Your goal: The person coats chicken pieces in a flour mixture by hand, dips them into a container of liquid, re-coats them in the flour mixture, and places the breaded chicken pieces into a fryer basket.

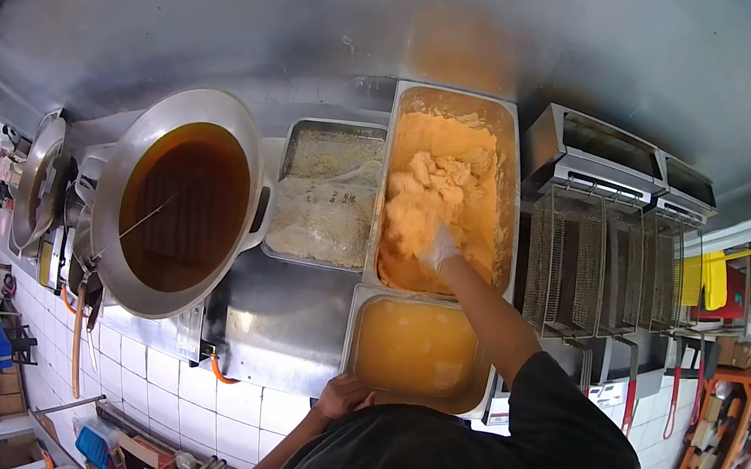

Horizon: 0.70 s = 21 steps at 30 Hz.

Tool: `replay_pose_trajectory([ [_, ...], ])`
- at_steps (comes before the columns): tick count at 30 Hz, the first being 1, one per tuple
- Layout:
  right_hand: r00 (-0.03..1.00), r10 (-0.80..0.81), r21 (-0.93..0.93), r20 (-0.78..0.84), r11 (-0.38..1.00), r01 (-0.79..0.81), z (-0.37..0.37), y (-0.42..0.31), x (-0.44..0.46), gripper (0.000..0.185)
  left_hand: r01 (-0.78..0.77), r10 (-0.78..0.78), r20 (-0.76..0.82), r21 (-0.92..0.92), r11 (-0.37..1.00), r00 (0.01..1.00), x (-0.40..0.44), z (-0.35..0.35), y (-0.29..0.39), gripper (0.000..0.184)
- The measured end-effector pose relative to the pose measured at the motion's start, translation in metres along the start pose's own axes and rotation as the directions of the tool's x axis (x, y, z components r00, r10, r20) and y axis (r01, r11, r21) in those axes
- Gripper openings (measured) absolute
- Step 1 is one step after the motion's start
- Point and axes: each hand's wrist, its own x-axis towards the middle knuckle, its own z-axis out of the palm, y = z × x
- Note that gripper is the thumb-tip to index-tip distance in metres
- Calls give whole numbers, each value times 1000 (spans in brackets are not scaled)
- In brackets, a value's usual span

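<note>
My right hand (437,249), in a thin whitish glove, reaches into a deep metal pan of orange breading flour (488,203). Its fingers are smeared by motion and partly sunk in the powder, beside a heap of flour-coated pieces (438,181). What the pieces are, I cannot tell. Nearer to me sits a second metal pan with an orange-brown liquid (412,343). My left hand (345,397) is bare and curled near that pan's front left corner, close to my body. Whether it grips anything is hidden.
A large wok (107,222) of dark oil stands left, with a thin metal rod across it. Between wok and flour lies a shallow tray (317,260) with pale crumbs. Wire fryer baskets (573,256) with red handles are at the right, before a metal back wall (283,14).
</note>
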Motion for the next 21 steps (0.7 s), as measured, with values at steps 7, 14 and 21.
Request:
replay_pose_trajectory([
  [7,731,672,455,-118,691,-562,-26,-132,7,68,-65,65,-30,6,998,997,-3,6,-12,17],
  [14,530,839,-707,-120,303,-639,-8,-54,-60,57,-41,41,-5,14,999,999,-3,3,-5,17],
  [21,606,571,187,-554,794,-578,56,23,38,41,-11,11,-3,16,1000,1000,-1,0,-3,14],
])
